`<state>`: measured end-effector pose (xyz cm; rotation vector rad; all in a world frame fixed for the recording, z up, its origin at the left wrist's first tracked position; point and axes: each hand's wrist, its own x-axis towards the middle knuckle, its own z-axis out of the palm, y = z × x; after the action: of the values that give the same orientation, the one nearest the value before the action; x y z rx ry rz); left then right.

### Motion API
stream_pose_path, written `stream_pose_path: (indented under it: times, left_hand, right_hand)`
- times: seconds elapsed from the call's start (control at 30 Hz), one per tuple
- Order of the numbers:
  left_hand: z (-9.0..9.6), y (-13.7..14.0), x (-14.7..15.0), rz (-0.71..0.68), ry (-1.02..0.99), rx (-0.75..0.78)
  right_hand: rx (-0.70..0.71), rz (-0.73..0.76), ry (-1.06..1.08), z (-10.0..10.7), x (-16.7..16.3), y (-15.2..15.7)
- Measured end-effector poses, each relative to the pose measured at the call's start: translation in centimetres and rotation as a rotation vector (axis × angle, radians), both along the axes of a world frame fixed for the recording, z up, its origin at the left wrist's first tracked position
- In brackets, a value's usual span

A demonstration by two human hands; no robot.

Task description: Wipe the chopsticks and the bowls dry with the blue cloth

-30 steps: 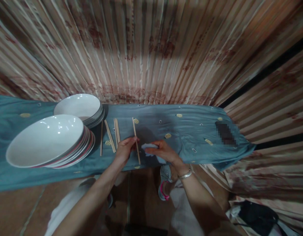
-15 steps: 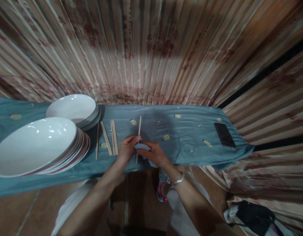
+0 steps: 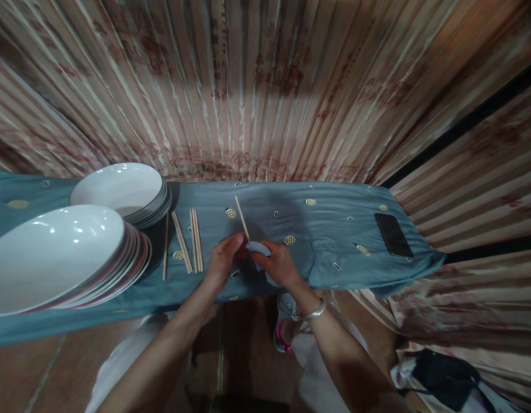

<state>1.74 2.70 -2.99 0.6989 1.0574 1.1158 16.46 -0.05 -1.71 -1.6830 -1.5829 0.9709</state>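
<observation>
Over the cloth-covered table I hold a single wooden chopstick [image 3: 241,215], its upper part tilting to the left and its lower end hidden. My left hand [image 3: 224,259] has its fingers closed at the chopstick; the exact grip is partly hidden. From the right, my right hand [image 3: 280,265] pinches a folded light blue-grey cloth [image 3: 259,248] against the same stick. Left of my hands lie more chopsticks [image 3: 196,241], a close group beside a pair [image 3: 181,242] and a lone chopstick [image 3: 166,246].
A stack of large white bowls [image 3: 58,252] stands at the left, with a second stack of bowls [image 3: 121,189] behind it. A black phone [image 3: 393,235] lies at the right end of the blue-green tablecloth [image 3: 325,241]. Pleated curtains [image 3: 256,115] hang behind the table.
The chopstick has swung from leaning slightly right to leaning left, and its lower end no longer shows below my hands. The cloth has shifted slightly right and up with my right hand.
</observation>
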Motion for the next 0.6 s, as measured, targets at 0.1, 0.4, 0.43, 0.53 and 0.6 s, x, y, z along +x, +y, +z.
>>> stream_pose_path:
  times: [0.1,0.4,0.43,0.53,0.6]
  left_hand:
    - [-0.6,-0.4,0.4,-0.057,0.039,0.012]
    - [-3.5,-2.3,1.4,-0.352,0.545,0.466]
    - [-3.6,-2.5,1.4,-0.382,0.595,0.513]
    - [-3.7,-2.8,1.3,-0.436,0.698,0.596]
    - [-3.8,-2.8,1.3,-0.451,0.726,0.610]
  right_hand:
    - [0.064,-0.080,-0.218,0.2,2.7,0.6]
    - [-0.137,-0.293,-0.899,0.2,11.6,1.0]
    - [-0.159,-0.302,-0.931,0.1,12.2,0.9]
    - [-0.189,-0.309,-0.979,-0.3,13.3,0.6]
    - [-0.189,-0.303,-0.990,-0.5,13.6,0.5]
